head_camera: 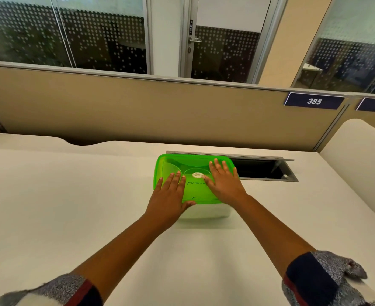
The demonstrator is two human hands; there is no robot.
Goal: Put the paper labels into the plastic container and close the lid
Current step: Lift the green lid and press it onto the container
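Observation:
A clear plastic container (206, 212) stands on the white desk, covered by its green translucent lid (196, 161). The lid has a round sticker and black handwriting on top. My left hand (171, 195) lies flat on the lid's near left part, fingers spread, thumb over the front edge. My right hand (224, 181) lies flat on the lid's right part, fingers apart. Both palms touch the lid. No paper labels show; the inside of the container is hidden by the lid and hands.
The white desk (71, 206) stretches to both sides. Behind the container an open cable hatch (261, 168) forms a dark slot in the desk. A beige partition (138, 107) with number plates 385 and 386 stands at the back.

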